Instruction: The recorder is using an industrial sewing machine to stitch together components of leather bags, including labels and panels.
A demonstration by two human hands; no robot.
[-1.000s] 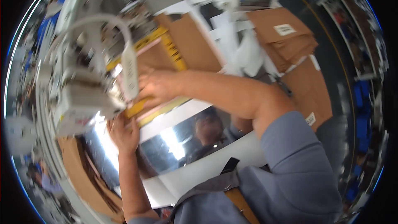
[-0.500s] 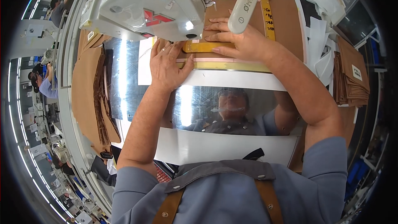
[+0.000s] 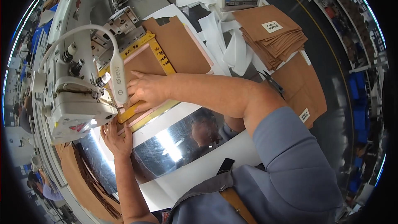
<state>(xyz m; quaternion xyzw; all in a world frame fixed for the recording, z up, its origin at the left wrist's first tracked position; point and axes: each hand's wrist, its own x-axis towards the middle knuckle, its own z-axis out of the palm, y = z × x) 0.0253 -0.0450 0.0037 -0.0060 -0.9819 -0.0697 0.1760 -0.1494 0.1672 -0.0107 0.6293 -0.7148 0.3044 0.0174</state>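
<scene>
From the head view I see the right hand (image 3: 148,89), nearer, spread flat across the yellow frame (image 3: 163,57), whose long axis runs near-left to far-right; the left hand (image 3: 119,141), loosely spread, sits beside its near-left corner. Neither visibly grips anything.

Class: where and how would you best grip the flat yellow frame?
Probably pinch the flat yellow frame by its far right corner, coming from the right: the narrow bars lie uncovered there, while the white sewing machine crowds its left and the right hand overlaps its near side.
</scene>
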